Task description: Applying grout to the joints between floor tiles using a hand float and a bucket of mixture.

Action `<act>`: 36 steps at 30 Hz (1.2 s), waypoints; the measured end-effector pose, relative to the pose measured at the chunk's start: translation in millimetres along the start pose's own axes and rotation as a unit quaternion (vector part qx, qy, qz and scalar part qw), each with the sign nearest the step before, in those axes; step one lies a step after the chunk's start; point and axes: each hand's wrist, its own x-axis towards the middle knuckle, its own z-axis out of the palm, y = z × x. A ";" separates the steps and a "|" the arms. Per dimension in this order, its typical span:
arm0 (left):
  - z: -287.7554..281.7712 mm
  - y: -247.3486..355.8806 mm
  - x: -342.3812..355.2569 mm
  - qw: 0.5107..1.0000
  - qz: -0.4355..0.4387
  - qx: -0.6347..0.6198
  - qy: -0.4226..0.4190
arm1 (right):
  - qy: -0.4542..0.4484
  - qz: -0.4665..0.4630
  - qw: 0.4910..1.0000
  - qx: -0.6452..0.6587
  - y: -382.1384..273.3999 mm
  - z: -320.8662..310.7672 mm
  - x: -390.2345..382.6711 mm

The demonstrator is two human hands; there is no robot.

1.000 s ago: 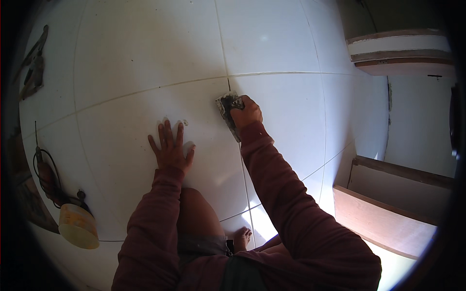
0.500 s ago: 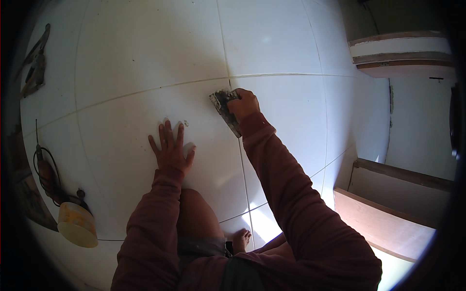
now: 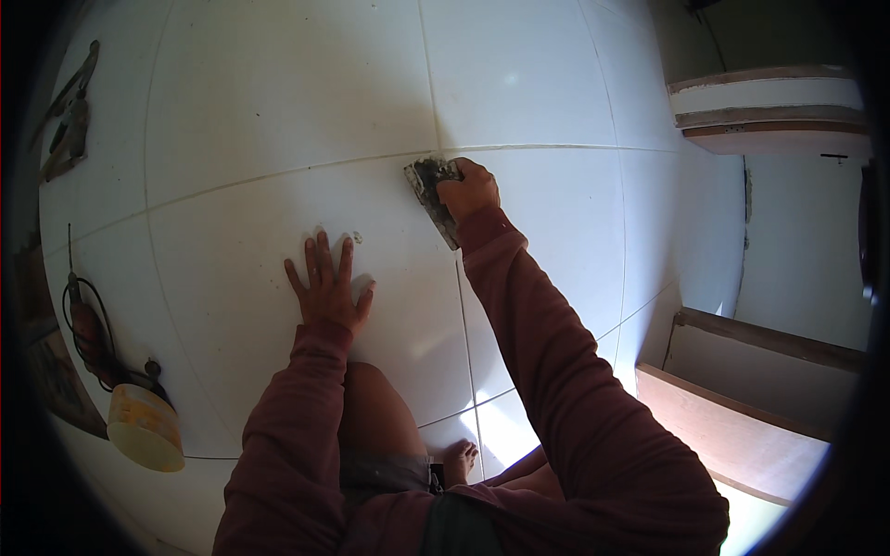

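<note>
My right hand [image 3: 471,193] is closed around a trowel [image 3: 432,196], a flat rectangular one smeared with grey-white paste. Its blade lies over the joint between two large white floor tiles [image 3: 519,232], just short of where the joints cross. How the fingers wrap the handle is partly hidden. My left hand [image 3: 329,285] rests flat on a tile, fingers spread, holding nothing. Beside its fingertips is a small smear [image 3: 358,237] of pale material.
At left lie a reddish power tool [image 3: 88,334] with a long bit and black cord, and a yellowish plastic tub [image 3: 146,428]. Farther up is a dark hand tool [image 3: 70,134]. Wooden-edged ledges [image 3: 769,116] and a wooden board [image 3: 732,403] stand at right.
My right hand has slid the trowel a little farther from me along the joint, toward the crossing. My left hand stays in place on the tile.
</note>
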 end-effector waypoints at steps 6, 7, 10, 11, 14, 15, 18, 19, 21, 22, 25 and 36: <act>4.6 -0.7 0.2 1.000 -0.001 0.002 -0.001 | -0.034 -0.015 0.990 0.139 0.4 -11.1 23.2; 5.7 1.0 2.7 1.000 -0.005 0.001 -0.002 | -0.026 0.002 0.984 0.177 10.1 -23.8 35.9; -3.8 1.5 3.2 1.000 0.005 -0.013 0.002 | -0.089 0.010 0.945 0.316 28.7 -41.0 64.8; -1.6 2.5 3.0 1.000 0.004 -0.015 0.000 | -0.122 -0.009 0.948 0.294 32.0 -40.5 67.5; 1.7 2.9 2.7 1.000 0.007 -0.020 -0.001 | -0.076 -0.111 0.988 0.081 30.6 -22.6 56.4; 1.5 2.4 5.3 1.000 0.007 -0.019 0.003 | -0.078 -0.109 0.988 0.081 27.0 -25.7 58.3; -0.7 0.9 2.3 1.000 0.002 -0.011 -0.004 | -0.182 -0.122 0.975 -0.043 15.6 -41.0 51.6; 0.7 0.1 2.4 1.000 0.003 -0.009 0.000 | -0.181 -0.119 0.975 -0.046 21.2 -41.0 45.6; 2.9 2.0 2.2 1.000 0.004 -0.012 -0.001 | -0.198 -0.151 0.967 -0.058 38.5 -41.9 20.7; 3.9 3.0 2.3 1.000 0.002 -0.011 -0.003 | -0.200 -0.160 0.965 -0.061 46.6 -43.5 5.0; 0.0 4.6 4.4 1.000 0.000 -0.012 -0.015 | -0.237 -0.189 0.945 -0.120 65.7 -53.0 -45.2; -0.1 7.9 8.9 1.000 0.002 -0.011 0.000 | 0.032 -0.143 0.989 0.032 35.8 -19.2 25.6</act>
